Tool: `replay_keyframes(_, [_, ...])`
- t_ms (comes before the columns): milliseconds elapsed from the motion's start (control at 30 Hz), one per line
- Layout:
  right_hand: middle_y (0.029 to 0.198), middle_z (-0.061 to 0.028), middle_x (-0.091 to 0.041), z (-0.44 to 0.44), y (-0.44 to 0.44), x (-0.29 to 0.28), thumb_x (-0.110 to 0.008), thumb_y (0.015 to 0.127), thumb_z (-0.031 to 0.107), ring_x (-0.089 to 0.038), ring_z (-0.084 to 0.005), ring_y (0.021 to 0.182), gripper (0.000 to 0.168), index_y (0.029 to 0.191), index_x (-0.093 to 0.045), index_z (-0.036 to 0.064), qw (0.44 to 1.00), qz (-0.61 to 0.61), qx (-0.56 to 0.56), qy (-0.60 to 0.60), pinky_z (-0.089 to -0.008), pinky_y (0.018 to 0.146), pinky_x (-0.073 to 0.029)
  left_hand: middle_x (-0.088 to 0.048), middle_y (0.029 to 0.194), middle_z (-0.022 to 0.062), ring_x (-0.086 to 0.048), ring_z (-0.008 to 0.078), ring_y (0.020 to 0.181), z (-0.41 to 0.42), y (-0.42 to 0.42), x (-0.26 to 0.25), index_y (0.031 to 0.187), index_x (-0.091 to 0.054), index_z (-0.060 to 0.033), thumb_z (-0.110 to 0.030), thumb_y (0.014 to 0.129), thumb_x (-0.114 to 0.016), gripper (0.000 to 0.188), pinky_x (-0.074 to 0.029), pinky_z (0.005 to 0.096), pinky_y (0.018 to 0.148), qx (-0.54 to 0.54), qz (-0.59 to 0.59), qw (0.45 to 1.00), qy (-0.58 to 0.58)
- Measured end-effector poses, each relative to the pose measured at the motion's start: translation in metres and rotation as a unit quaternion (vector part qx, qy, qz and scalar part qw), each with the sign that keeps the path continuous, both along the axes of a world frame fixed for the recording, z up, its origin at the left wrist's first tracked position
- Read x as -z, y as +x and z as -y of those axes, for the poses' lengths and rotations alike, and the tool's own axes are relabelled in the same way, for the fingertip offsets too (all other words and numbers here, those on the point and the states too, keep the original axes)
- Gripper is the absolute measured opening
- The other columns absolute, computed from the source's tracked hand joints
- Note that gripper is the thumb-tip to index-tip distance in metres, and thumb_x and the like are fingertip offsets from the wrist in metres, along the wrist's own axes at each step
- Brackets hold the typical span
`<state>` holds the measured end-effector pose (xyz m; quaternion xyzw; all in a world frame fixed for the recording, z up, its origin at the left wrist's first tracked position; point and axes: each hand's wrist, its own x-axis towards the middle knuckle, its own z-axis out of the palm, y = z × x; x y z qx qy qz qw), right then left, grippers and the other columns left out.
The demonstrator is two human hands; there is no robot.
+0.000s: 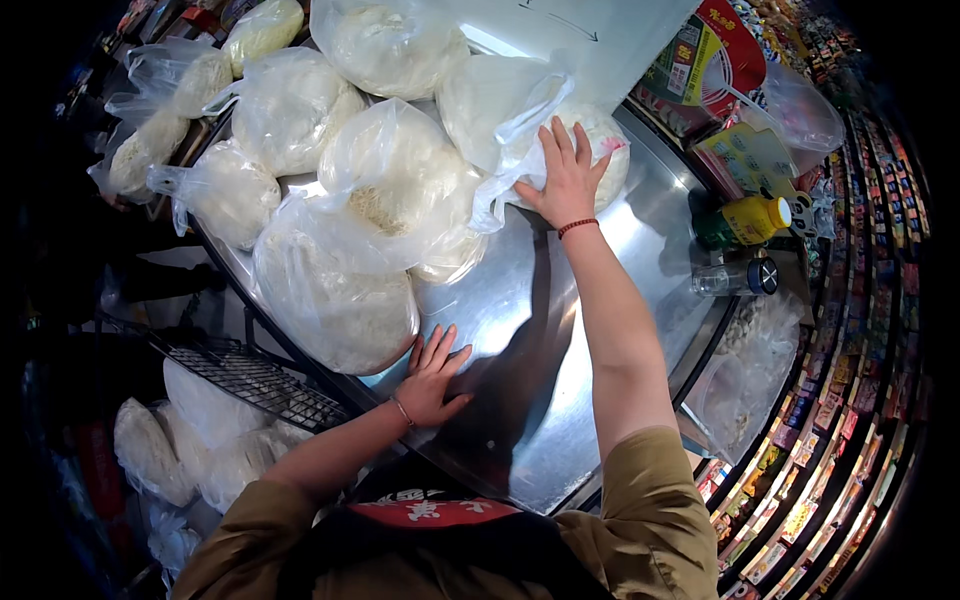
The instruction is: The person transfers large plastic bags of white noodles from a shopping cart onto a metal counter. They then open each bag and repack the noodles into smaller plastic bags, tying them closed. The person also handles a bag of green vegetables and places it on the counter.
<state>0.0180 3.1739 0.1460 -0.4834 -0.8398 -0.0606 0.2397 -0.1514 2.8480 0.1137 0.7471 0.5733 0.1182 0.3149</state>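
Observation:
My right hand [566, 176] lies with spread fingers on a clear plastic bag of pale contents [611, 169] at the back right of the metal table [495, 300]. Next to that hand the bag's gathered plastic handles bunch up. My left hand [433, 382] is low on the table, fingers apart and holding nothing, by the lower edge of a large bag of pale noodle-like strands [337, 315]. An opened bag [382, 206] behind it shows thin pale strands. More filled bags, one of them a knotted bag [232, 191], crowd the table's left and back.
A yellow-capped green bottle [742, 221] and a clear jar with a dark lid [735, 277] lie along the right edge. Beyond are a red hand fan [731, 45] and shelves of packaged goods [832, 375]. At the lower left, a black wire rack [247, 379] stands beside more filled bags [217, 450].

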Motion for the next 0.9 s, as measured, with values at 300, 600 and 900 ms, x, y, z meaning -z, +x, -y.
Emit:
replay_keyframes(300, [0.157,-0.0019,-0.019,-0.007,-0.028,0.005,-0.066,0.070,0.066,-0.013,-0.0310,0.145,0.099,0.149,-0.025,0.020,0.985,0.139,0.091,-0.048,-0.0726,0.104,-0.016,-0.015,0.155,0.0206,-0.010,0.0362,0.145,0.007,-0.016,0.011,0.143,-0.039,-0.0111,-0.037,0.079,-0.069,0.075,-0.009,0.0532,0.115,-0.014,0.049,0.999,0.005])
replay_keyframes(600, [0.136,-0.0241,-0.046,0.138,-0.059,-0.022,-0.060,0.089,0.014,-0.043,-0.0374,0.127,0.050,0.132,-0.044,-0.006,0.984,-0.120,-0.124,-0.040,-0.0433,0.107,-0.032,-0.057,0.113,0.0106,-0.061,0.0293,0.096,0.131,-0.075,-0.071,0.106,-0.062,-0.0057,-0.012,0.084,-0.058,0.023,-0.050,0.0381,0.079,-0.228,0.222,0.923,0.215])
replay_keyframes(900, [0.133,-0.0179,-0.049,0.441,-0.224,-0.050,-0.055,0.090,0.003,-0.048,-0.0267,0.122,0.041,0.129,-0.045,-0.002,0.763,-0.335,-0.309,-0.458,-0.0368,0.104,-0.036,-0.059,0.112,0.0131,-0.063,0.0251,0.094,0.345,-0.173,-0.096,0.107,-0.063,-0.0036,-0.001,0.086,-0.056,0.022,-0.051,0.0312,0.081,-0.528,0.096,0.822,0.192])
